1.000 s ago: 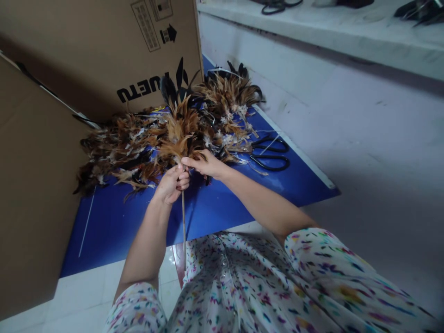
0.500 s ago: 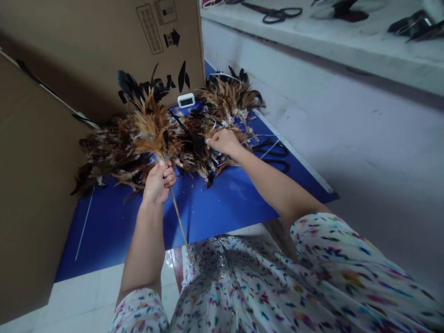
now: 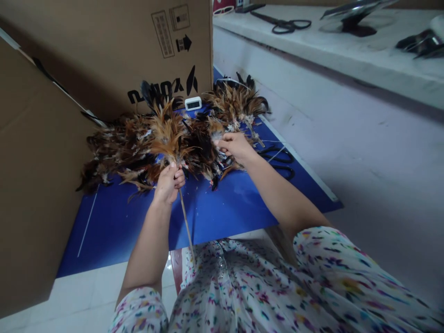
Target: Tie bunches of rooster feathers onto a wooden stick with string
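Observation:
My left hand (image 3: pixel 169 182) is closed round the thin stick of a feather duster (image 3: pixel 165 129). Its brown and black feathers fan out above my fist, and the bare stick (image 3: pixel 186 217) slants down toward my lap. To the right, my right hand (image 3: pixel 236 147) pinches a small feather tuft (image 3: pixel 217 138) over the pile. Loose brown and black feather bunches (image 3: pixel 118 143) lie heaped across the blue tabletop (image 3: pixel 222 208), some with whitish ends. Beside my right forearm rest black scissor handles (image 3: pixel 282 162), the blades hidden.
Cardboard boxes (image 3: pixel 114 51) wall in the left and back. A small white digital device (image 3: pixel 193 103) stands behind the pile. Another feather bunch (image 3: pixel 239 99) lies at the back right. Black scissors (image 3: pixel 282 24) are on the white ledge (image 3: pixel 333 44) along the right wall.
The whole view has shifted slightly. My right hand has lifted a little off the pile with a feather tuft in its fingers. My left hand still grips the duster's stick.

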